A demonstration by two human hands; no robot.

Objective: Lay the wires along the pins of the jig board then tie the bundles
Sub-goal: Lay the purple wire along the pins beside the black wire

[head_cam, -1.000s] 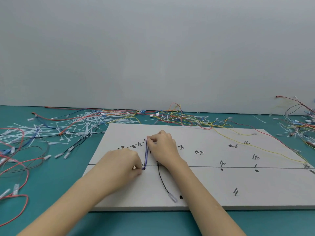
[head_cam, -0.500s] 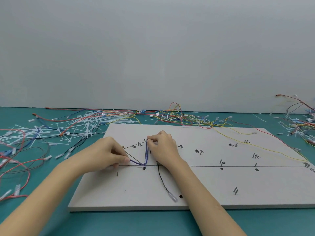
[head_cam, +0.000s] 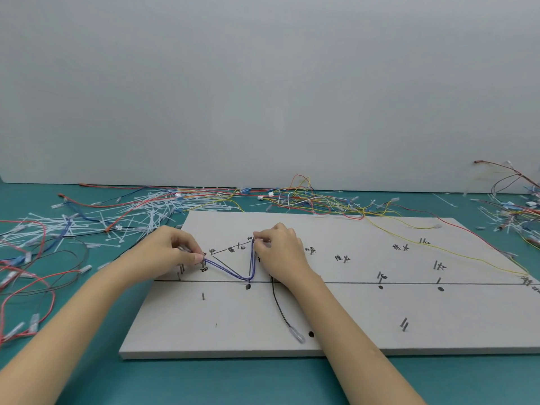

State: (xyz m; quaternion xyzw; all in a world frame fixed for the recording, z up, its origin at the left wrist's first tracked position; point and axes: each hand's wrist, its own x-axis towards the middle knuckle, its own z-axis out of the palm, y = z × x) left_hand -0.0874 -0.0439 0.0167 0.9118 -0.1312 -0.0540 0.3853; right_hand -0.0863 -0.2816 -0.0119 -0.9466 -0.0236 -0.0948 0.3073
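A white jig board with small metal pins and hand-written marks lies on the teal table. A blue wire makes a V on its left part, bending round a pin near the drawn line. My left hand pinches the wire's left end by a pin at the board's left edge. My right hand pinches the wire's upper right end at another pin. A black wire with a clear end sleeve trails from under my right hand toward the front edge.
Loose coloured wires and white cable ties are heaped left of and behind the board. More wires lie at the far right. A yellow wire crosses the board's right part. A grey wall stands behind the table.
My left hand has drawn the blue wire's lower end up and leftward from the bend pin, opening it from a straight run into a V. My right hand stayed put.
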